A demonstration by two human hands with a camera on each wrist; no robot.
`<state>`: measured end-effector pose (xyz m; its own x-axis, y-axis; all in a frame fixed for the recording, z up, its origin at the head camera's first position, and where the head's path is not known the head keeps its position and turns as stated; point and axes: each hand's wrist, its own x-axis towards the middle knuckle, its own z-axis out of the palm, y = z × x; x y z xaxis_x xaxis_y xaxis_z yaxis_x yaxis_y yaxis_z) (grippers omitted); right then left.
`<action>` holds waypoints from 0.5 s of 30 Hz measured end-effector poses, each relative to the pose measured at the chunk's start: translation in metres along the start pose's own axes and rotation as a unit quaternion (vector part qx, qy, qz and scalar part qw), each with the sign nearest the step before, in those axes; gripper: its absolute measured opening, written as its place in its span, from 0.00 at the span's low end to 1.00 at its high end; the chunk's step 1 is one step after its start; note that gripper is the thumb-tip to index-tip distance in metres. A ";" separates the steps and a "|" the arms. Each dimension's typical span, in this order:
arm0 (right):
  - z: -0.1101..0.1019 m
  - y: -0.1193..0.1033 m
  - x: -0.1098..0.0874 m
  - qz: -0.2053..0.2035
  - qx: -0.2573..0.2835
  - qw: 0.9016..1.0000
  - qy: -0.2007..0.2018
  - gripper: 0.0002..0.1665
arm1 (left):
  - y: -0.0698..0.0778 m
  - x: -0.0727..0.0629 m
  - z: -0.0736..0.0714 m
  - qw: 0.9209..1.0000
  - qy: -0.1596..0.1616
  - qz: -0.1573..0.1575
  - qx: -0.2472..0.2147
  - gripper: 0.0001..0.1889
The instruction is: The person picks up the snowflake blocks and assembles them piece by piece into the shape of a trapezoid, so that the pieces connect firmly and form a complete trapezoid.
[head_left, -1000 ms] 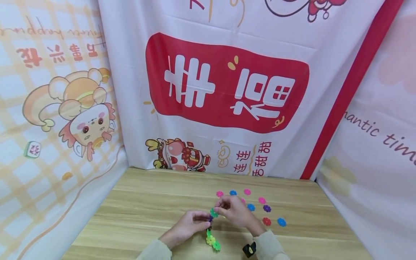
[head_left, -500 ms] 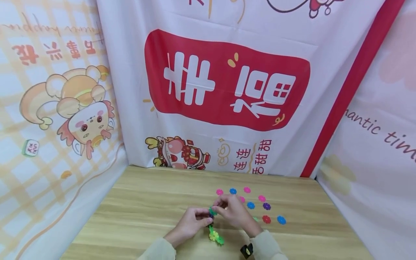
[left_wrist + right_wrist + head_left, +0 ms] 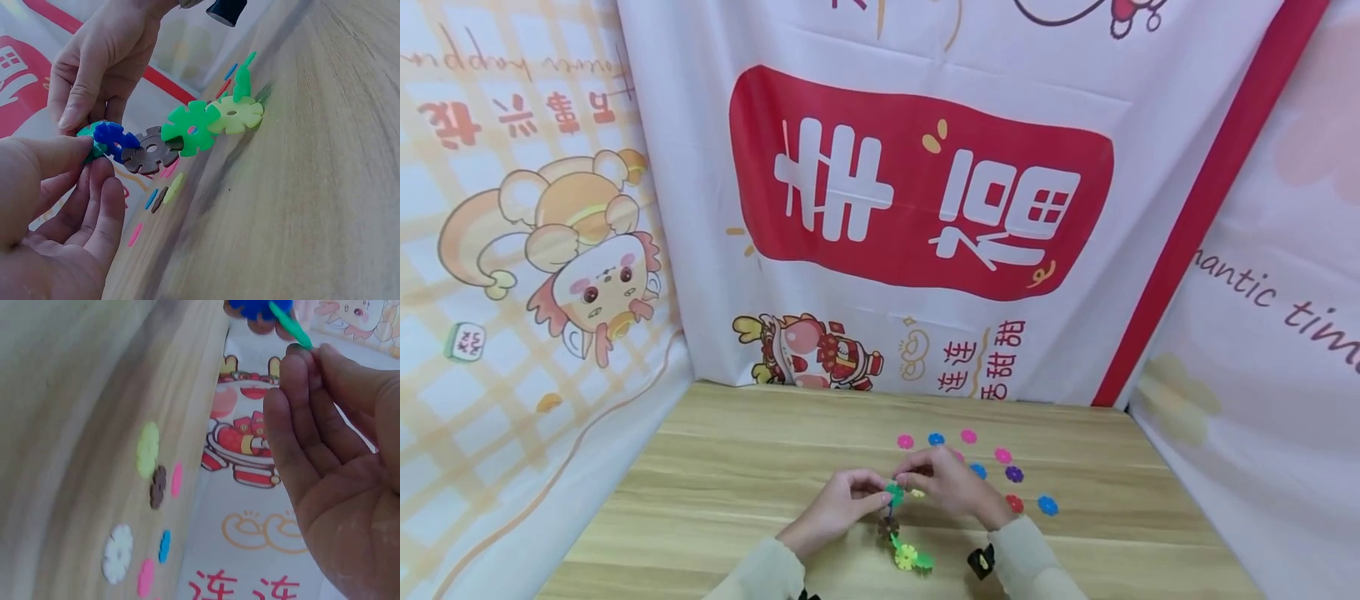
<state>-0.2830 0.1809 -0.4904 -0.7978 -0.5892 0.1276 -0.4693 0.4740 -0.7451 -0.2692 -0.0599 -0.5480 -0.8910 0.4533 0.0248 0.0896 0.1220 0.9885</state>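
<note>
A chain of flower-shaped plastic snowflake discs hangs between the hands, slotted edge to edge. At its top is a teal-green disc (image 3: 894,495), pinched by my left hand (image 3: 837,510) between thumb and fingers. My right hand (image 3: 951,485) pinches the same disc's far edge with thumb and forefinger, as the right wrist view shows. Below it follow a blue disc (image 3: 109,134), a brown disc (image 3: 141,161), a bright green disc (image 3: 180,122), a pale yellow disc (image 3: 247,116) and a green end disc (image 3: 242,85) standing edge-on. The fingers partly hide the top disc.
Loose discs lie flat beyond the right hand on the wooden table (image 3: 737,450): pink (image 3: 969,436), blue (image 3: 1048,505), purple (image 3: 1015,473) and red (image 3: 1015,503). White (image 3: 117,553) and yellow (image 3: 148,450) ones show in the right wrist view. Printed cloth (image 3: 917,192) hangs behind.
The left fingers have shifted up the chain from the blue-purple disc to the teal-green one. The chain's lower end has swung to the right. The right hand keeps its pinch.
</note>
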 end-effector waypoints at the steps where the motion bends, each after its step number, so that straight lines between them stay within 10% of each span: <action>1: -0.002 0.001 0.001 -0.003 -0.013 1.000 0.004 0.07 | 0.000 0.000 0.000 1.000 0.002 0.001 -0.001 0.13; 15: 0.001 0.044 0.008 0.024 -0.159 0.987 0.003 0.13 | -0.004 -0.008 -0.006 1.000 0.012 -0.003 -0.015 0.11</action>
<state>-0.3098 0.1963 -0.5230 -0.8241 -0.5572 0.1017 -0.5250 0.6840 -0.5066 -0.2653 -0.0688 -0.5511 -0.9019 0.4313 0.0225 0.0715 0.0978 0.9926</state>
